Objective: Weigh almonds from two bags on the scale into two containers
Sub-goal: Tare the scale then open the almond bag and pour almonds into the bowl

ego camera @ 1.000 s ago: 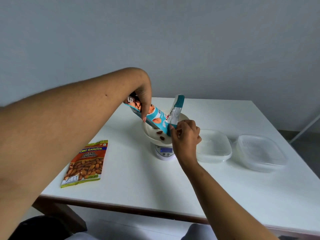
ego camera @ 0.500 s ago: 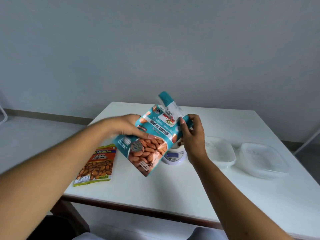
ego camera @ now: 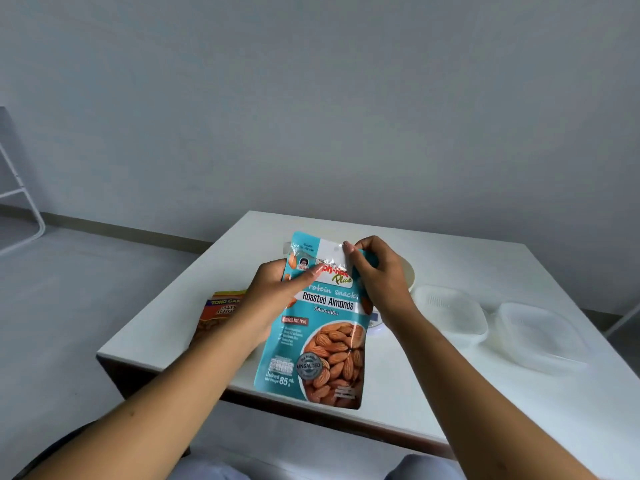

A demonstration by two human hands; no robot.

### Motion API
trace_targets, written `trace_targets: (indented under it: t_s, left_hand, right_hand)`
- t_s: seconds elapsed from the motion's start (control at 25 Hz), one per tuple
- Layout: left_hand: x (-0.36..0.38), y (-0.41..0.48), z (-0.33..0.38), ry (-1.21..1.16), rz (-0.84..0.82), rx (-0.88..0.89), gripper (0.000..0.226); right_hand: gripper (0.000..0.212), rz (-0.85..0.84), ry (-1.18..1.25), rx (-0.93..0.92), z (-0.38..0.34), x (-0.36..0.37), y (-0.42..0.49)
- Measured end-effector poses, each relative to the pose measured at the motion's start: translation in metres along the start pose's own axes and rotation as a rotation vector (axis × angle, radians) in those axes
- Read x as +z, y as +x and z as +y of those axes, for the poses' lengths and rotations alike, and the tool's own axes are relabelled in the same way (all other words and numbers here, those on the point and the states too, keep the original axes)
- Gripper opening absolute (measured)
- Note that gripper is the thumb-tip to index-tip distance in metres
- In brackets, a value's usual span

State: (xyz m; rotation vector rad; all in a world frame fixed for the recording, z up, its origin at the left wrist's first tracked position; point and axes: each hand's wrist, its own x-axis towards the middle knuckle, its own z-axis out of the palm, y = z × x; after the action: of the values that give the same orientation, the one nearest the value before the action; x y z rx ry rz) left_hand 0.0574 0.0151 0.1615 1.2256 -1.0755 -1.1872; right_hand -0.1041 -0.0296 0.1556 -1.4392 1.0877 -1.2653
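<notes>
Both hands are up in front of the camera, and between them the teal bag (ego camera: 320, 327) of roasted almonds stands upright, lifted clear above the white table (ego camera: 450, 393), label facing us. The left hand (ego camera: 273, 292) is clamped on the bag's upper left edge, thumb laid across the front. The right hand (ego camera: 379, 271) is pinched on the top right corner, fingertips closed over the torn, crinkled seal strip. The bag's mouth points up toward twelve o'clock, its base hanging down at six o'clock over the near table edge.

At nine o'clock from the teal bag, the orange bag (ego camera: 220, 315) of salted almonds lies flat on the table, mostly hidden behind the left forearm; only its printed top and part of its almond picture show.

Behind the right hand, a slice of the pale bowl (ego camera: 408, 273) peeks out, and just below the wrist a sliver of the scale (ego camera: 375, 323) shows. What's in the bowl can't be told from here; the hand and bag cover it.

Now the containers, out at three o'clock. The near container (ego camera: 450, 313), clear plastic with a ridged floor, sits just beside the scale and nothing is visible inside it. The far container (ego camera: 540, 336) sits just beyond it to the right, the two rims close together; it looks bare inside too, only pale plastic showing.
</notes>
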Motion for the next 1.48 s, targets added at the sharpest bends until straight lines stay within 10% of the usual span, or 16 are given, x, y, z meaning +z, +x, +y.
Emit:
trace_targets:
  t_s: [1.04,1.48]
  left_hand:
    - [-0.013,-0.006,-0.019,-0.040,0.535,0.393,0.021]
    - [-0.067,0.014,-0.070,0.028,0.718,0.095,0.031]
  right_hand:
    - [0.037,0.063,0.094,-0.016,0.000,0.035,-0.030]
    - [0.035,-0.328,0.040,0.186,0.060,0.047,-0.064]
